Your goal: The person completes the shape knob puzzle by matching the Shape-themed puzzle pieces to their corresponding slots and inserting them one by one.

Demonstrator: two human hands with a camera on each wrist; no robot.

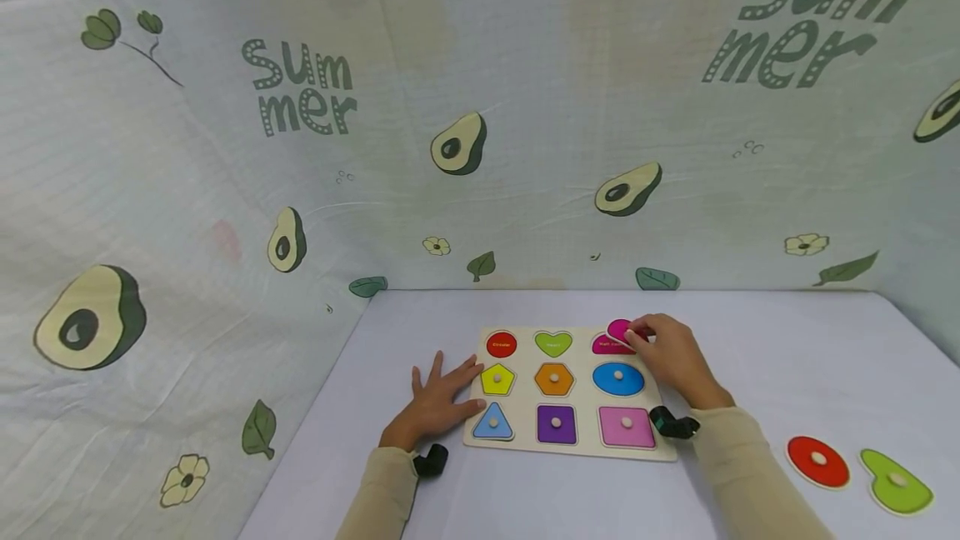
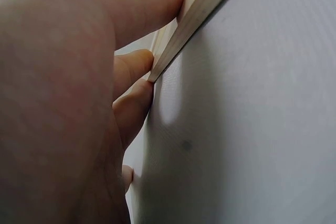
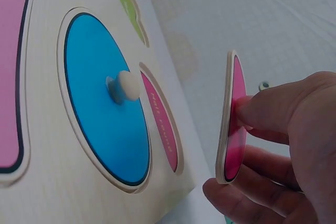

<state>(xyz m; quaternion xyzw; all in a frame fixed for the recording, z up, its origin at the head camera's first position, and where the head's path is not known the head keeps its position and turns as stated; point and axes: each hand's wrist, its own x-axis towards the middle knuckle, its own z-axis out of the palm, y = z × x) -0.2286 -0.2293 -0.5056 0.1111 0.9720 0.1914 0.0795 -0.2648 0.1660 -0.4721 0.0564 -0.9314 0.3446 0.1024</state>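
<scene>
A wooden shape puzzle board [image 1: 517, 433] lies flat on the white table. My right hand [image 1: 672, 357] pinches a magenta half-round puzzle piece [image 3: 234, 124] at its front. In the right wrist view that piece is apart from the board, tilted on edge beside the printed half-round recess [image 3: 160, 121]. The blue oval piece [image 3: 100, 103] with its round knob sits in the board nearby. My left hand [image 1: 435, 404] is spread at the board's left edge, its thumb and fingertips touching it near the blue triangle [image 1: 492, 422] and the yellow pentagon [image 1: 497, 379].
A red circle piece [image 1: 817, 462] and a green heart piece [image 1: 897, 482] lie on the table at the right. On the board, the circle recess [image 1: 501, 345] and heart recess [image 1: 553, 344] hold no pieces. A patterned cloth [image 1: 525, 223] rises behind the table.
</scene>
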